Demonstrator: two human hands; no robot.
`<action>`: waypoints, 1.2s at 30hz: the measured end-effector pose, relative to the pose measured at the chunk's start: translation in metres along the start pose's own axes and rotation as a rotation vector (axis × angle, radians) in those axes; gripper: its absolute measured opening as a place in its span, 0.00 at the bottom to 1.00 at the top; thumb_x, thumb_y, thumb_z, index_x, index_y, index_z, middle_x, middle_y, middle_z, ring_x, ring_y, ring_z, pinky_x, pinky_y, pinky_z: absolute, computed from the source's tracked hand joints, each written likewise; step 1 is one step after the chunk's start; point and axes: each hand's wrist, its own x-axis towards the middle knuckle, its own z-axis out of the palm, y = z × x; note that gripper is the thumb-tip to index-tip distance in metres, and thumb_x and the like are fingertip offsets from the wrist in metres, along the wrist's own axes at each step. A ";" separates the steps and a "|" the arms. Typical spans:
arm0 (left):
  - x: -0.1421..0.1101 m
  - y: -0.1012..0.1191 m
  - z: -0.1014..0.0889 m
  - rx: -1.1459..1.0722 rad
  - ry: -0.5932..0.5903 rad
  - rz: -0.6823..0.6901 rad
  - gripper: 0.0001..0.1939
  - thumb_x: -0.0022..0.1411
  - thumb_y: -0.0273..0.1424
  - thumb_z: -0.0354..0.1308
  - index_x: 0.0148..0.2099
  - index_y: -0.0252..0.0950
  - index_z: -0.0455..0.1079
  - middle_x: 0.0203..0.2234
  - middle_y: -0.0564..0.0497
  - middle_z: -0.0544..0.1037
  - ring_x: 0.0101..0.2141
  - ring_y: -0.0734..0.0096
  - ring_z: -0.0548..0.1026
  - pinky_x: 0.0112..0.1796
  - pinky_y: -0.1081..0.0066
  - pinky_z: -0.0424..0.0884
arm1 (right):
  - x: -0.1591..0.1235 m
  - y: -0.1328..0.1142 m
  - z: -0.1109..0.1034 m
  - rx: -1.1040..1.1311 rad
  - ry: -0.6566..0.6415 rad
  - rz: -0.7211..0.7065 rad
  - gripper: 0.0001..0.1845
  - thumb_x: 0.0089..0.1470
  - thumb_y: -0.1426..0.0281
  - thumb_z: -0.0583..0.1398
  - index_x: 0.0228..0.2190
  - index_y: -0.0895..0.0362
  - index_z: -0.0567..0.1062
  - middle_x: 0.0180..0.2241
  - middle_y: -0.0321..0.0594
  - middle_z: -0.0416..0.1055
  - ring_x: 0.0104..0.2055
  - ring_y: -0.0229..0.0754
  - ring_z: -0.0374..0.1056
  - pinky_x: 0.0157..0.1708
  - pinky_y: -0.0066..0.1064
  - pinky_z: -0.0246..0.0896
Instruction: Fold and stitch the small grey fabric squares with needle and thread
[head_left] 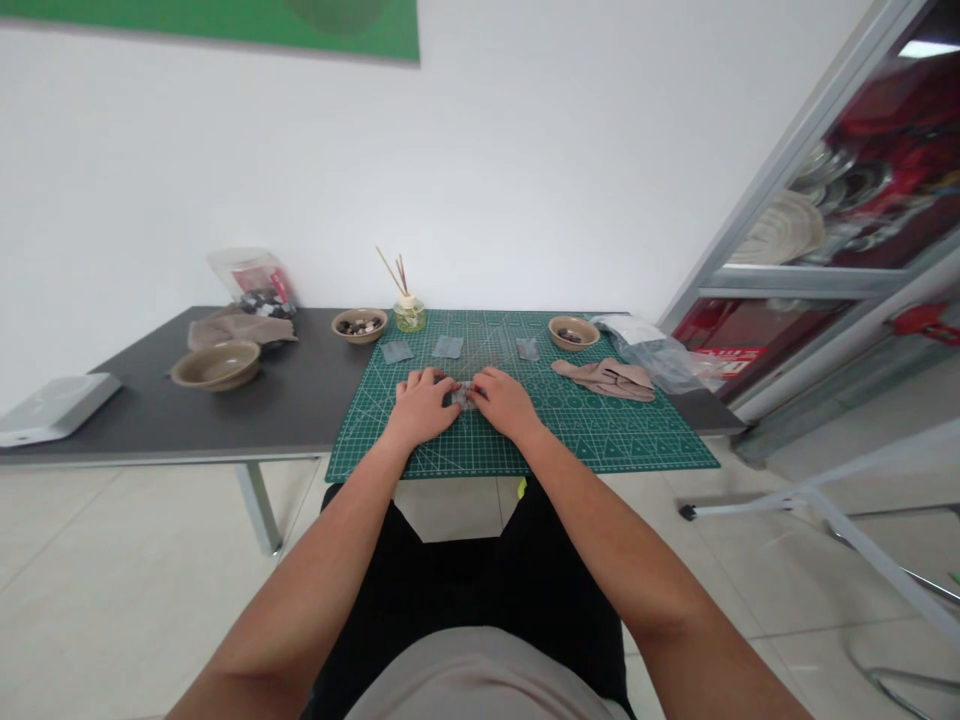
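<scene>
Both hands meet over the green cutting mat (622, 440), around a small clear plastic bag (463, 396) with something greyish in it. My left hand (421, 405) has its fingers closed at the bag's left side. My right hand (504, 400) pinches its right edge between thumb and fingers. Beyond my hands lie more small plastic bags on the mat: one (397, 351) at the left, another (448, 347) next to it, and a third (528, 348) at the right that looks filled. What the bags contain is too small to make out.
A bowl (360, 337) of dark and light pebble-like pieces stands at the back left, a similar bowl (573, 345) at the right. Nearby are a reed diffuser (410, 312), a brown cloth (607, 378) and a large plastic bag (652, 350). Further left: a wide bowl (216, 370), a white device (60, 405).
</scene>
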 end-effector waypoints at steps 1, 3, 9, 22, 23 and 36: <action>0.000 0.000 0.000 -0.002 -0.002 0.002 0.19 0.61 0.40 0.52 0.52 0.46 0.72 0.54 0.45 0.69 0.54 0.48 0.63 0.52 0.49 0.61 | 0.000 0.000 0.000 0.028 -0.014 -0.033 0.08 0.59 0.69 0.59 0.27 0.56 0.70 0.33 0.37 0.66 0.38 0.40 0.63 0.36 0.30 0.53; 0.000 0.000 0.000 -0.003 -0.003 0.003 0.19 0.62 0.40 0.51 0.52 0.46 0.72 0.55 0.46 0.69 0.55 0.48 0.63 0.52 0.50 0.61 | -0.001 0.000 0.000 0.084 -0.039 -0.077 0.08 0.58 0.69 0.60 0.26 0.55 0.69 0.32 0.36 0.66 0.37 0.39 0.63 0.36 0.29 0.53; 0.000 -0.001 0.000 -0.004 0.002 0.002 0.19 0.61 0.40 0.52 0.53 0.47 0.72 0.54 0.46 0.69 0.54 0.48 0.63 0.52 0.50 0.61 | -0.001 0.001 0.002 0.045 0.002 0.046 0.09 0.56 0.68 0.60 0.25 0.55 0.68 0.32 0.35 0.63 0.32 0.38 0.60 0.31 0.29 0.49; -0.001 -0.001 0.000 0.006 0.006 0.006 0.20 0.61 0.40 0.51 0.54 0.46 0.71 0.54 0.45 0.69 0.54 0.49 0.63 0.52 0.50 0.61 | 0.000 0.000 0.000 0.174 -0.007 -0.003 0.12 0.50 0.70 0.63 0.21 0.55 0.65 0.26 0.31 0.59 0.31 0.36 0.59 0.32 0.28 0.49; -0.001 -0.001 0.000 0.005 0.005 0.004 0.20 0.61 0.40 0.51 0.54 0.46 0.71 0.54 0.45 0.69 0.54 0.50 0.63 0.52 0.50 0.61 | -0.001 0.000 0.000 0.171 -0.001 0.005 0.12 0.49 0.70 0.63 0.21 0.55 0.64 0.26 0.31 0.59 0.31 0.36 0.58 0.31 0.28 0.49; 0.000 0.000 0.000 -0.002 -0.016 0.003 0.20 0.62 0.41 0.51 0.54 0.46 0.71 0.55 0.45 0.68 0.55 0.49 0.62 0.53 0.50 0.60 | 0.000 0.002 0.001 0.066 0.019 0.081 0.07 0.56 0.69 0.60 0.26 0.55 0.70 0.32 0.37 0.66 0.38 0.42 0.62 0.38 0.31 0.54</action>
